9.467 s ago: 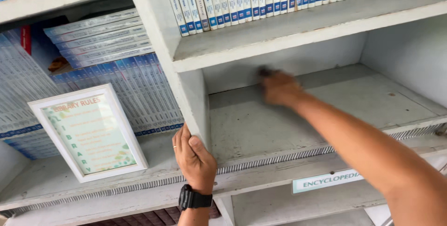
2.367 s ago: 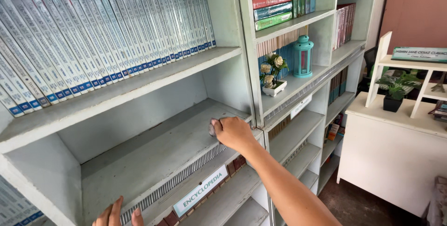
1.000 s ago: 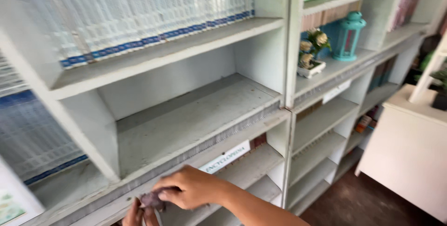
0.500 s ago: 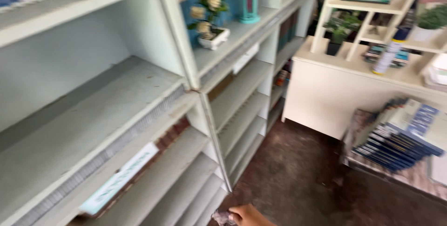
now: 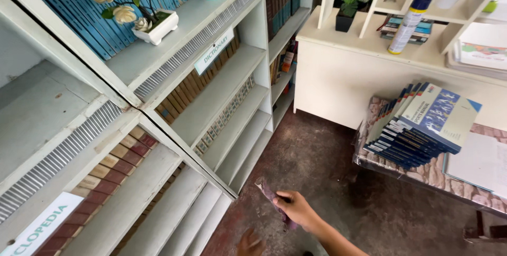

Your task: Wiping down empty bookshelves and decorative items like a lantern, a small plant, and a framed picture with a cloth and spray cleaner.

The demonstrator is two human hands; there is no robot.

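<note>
One dusty purple cloth [image 5: 272, 199] pinched in my right hand [image 5: 297, 209], sticking out past thumb and fingertips. Left hand [image 5: 250, 245] below it, cut off by frame edge, grip unclear.

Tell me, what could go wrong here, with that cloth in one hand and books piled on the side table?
The stack of blue books leans at the table's edge; a bump could tip it to the floor. The right hand pinches the small cloth loosely, so it might drop. The flower pot sits near the shelf front and could be knocked off.
</note>
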